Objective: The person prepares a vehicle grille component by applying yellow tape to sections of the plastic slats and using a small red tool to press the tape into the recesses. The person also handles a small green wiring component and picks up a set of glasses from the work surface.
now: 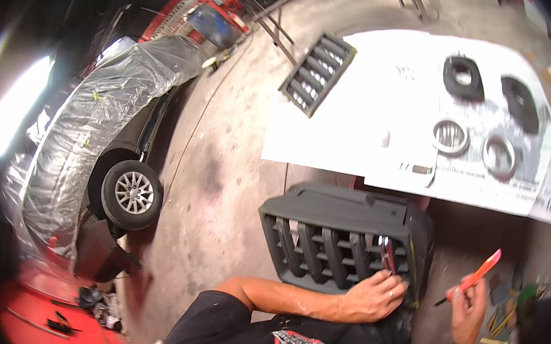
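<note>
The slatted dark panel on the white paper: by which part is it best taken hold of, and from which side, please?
Probably by the two long outer rails of the slatted dark panel, coming from above with fingers outside them. It appears to lie flat on the white paper, and these rails are straight; between them are slats with gaps.

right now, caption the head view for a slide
Left hand at a slatted vent, right hand holding an orange tool
</note>
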Demonstrator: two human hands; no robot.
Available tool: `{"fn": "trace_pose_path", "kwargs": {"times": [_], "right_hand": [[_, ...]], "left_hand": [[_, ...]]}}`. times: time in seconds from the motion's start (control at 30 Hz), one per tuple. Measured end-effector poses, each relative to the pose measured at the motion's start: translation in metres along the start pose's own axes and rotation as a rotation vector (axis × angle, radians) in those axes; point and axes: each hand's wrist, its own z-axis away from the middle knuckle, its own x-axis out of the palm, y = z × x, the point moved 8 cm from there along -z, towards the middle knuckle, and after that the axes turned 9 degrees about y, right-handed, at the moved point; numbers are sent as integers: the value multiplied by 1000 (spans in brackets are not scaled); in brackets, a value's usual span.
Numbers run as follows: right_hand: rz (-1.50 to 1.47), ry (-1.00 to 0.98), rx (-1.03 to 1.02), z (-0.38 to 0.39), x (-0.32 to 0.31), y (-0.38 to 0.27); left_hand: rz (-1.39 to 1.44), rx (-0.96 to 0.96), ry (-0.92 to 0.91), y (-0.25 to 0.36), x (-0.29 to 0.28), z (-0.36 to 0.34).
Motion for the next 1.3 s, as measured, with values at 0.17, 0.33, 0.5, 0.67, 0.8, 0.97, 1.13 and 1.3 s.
{"fn": "trace_pose_path", "kwargs": {"times": [0.17,0.33,0.5,0.67,0.8,0.97,1.13,1.3], "right_hand": [[113,22,-101,-4,11,-9],[115,15,-123,-11,12,-10],[72,-43,-39,-12,18,-5],[168,-61,23,-2,18,15],[-13,-26,175,11,20,88],[-74,-113,364,18,51,97],[-37,-161,337,19,54,100],[-36,-156,322,28,57,100]], "left_hand": [[-89,-26,-57,-3,10,8],[-81,-71,-58,-7,8,3],[-74,-57,-39,-6,11,3],[-76,-57,-80,0,7,6],[0,-121,-20,-7,19,13],[-34,-69,-34,-14,7,3],[-88,-40,-21,-12,15,-4],[-27,-85,-48,-13,1,1]]}}
